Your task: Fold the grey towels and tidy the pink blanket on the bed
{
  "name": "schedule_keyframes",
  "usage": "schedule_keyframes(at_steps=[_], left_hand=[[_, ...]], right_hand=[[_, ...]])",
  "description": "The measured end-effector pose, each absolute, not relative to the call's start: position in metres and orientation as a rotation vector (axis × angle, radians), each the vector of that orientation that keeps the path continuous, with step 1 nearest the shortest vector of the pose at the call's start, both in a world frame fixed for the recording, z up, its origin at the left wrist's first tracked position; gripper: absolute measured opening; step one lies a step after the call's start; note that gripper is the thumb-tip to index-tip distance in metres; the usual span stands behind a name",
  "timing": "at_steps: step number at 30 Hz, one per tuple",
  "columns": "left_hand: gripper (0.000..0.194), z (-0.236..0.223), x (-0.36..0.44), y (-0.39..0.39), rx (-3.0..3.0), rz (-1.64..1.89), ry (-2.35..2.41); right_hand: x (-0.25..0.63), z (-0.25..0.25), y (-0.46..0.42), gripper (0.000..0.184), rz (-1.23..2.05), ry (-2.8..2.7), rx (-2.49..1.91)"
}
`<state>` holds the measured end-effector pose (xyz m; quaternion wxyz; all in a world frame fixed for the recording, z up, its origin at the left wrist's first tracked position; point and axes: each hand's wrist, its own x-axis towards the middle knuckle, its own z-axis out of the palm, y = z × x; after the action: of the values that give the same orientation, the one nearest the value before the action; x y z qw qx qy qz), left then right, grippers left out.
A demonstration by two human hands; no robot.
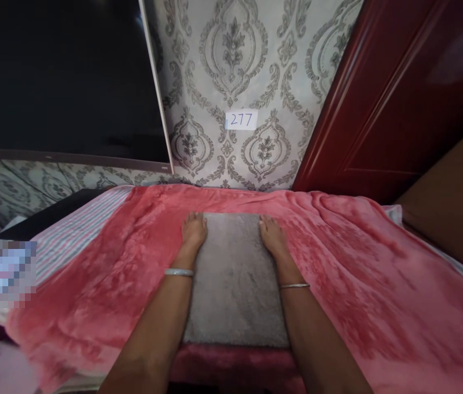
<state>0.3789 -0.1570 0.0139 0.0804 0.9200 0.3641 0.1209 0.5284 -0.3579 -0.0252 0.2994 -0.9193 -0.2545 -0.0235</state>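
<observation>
A grey fuzzy rectangular mat [234,279] lies on a red plush blanket [358,295] spread over a bed. My left hand [194,229] rests at the mat's far left corner, fingers together and pointing away, gripping or pressing its edge. On the far right corner my right hand [271,234] sits the same way. Both wrists wear thin bracelets. The fingertips curl over the far edge, so I cannot see how firmly they hold.
A striped sheet [79,230] shows left of the blanket. A dark screen [59,76] hangs on the patterned wall, which carries a label reading 277 [241,120]. A dark red door [395,93] and a brown panel [456,197] stand at the right.
</observation>
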Motion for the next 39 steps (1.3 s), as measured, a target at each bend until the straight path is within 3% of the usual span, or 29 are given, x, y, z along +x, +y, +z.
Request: schedule_keyframes(at_steps=[4,7,9,14,23,31,39], left_hand=[[0.055,0.019,0.388,-0.193,2.903,0.590,0.636],[0.059,0.012,0.400,-0.223,2.954,0.309,0.025],[0.062,0.006,0.406,-0.235,2.947,0.124,-0.123],[0.068,0.001,0.409,-0.229,2.965,0.126,0.257],[0.056,0.007,0.396,-0.186,2.913,0.255,0.925],[0.058,0.028,0.446,-0.246,2.990,0.175,0.197],[0.060,-0.004,0.464,-0.259,3.003,0.152,0.250]], right_hand=[[0.533,-0.026,-0.354,0.068,-0.245,-0.645,-1.930],[0.532,-0.032,-0.349,0.079,-0.069,-0.647,-1.522],[0.530,-0.037,-0.345,0.083,0.099,-0.624,-1.429],[0.533,-0.042,-0.340,0.083,0.200,-0.508,-1.408],[0.547,-0.034,-0.354,0.075,0.306,-0.303,-1.189],[0.552,-0.040,-0.354,0.084,0.221,-0.236,-1.177],[0.562,-0.054,-0.350,0.082,0.183,-0.305,-1.309]])
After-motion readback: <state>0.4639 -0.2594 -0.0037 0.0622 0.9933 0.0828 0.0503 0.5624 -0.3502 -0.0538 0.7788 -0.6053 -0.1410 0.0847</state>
